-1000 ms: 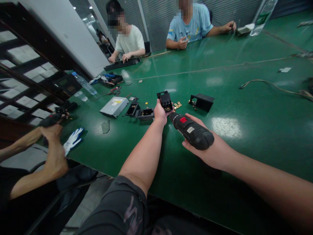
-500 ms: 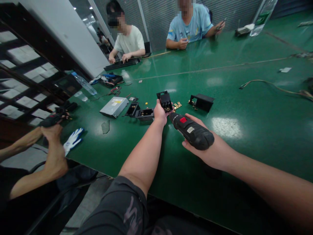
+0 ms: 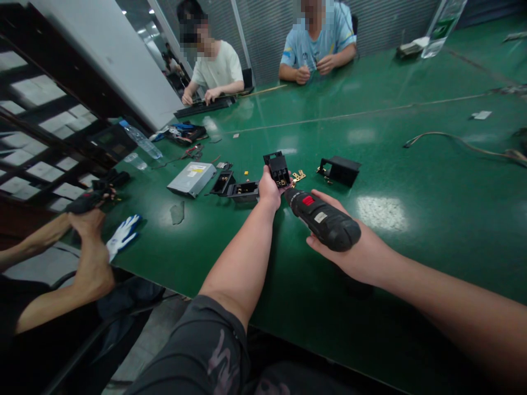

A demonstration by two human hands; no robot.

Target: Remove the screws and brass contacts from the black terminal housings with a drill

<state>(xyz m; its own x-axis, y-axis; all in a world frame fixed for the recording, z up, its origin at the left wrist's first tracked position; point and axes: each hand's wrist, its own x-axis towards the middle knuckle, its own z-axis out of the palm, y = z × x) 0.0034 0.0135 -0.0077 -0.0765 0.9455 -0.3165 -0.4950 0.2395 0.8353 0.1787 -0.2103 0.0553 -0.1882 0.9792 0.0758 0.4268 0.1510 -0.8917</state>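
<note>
We list the left hand (image 3: 268,191), fingers closed around the lower end of a black plastic housing (image 3: 279,169), held up over the green workbench (image 3: 415,263) at the near middle, with brass contacts set inside it, though too small for us to count with confidence. The right hand (image 3: 331,257), palm up, has its fingers curled around a black cordless screwdriver (image 3: 325,220), whose nose points left and sits just beside the housing's base. Brass terminals (image 3: 298,176) lie just right of the housing. Farther right stands a second black housing (image 3: 340,171); to the left lie further black housings (image 3: 234,189). We judge the step in hand to be screw-driving on this housing; the next move calls for squaring the bit to a screw.
</note>
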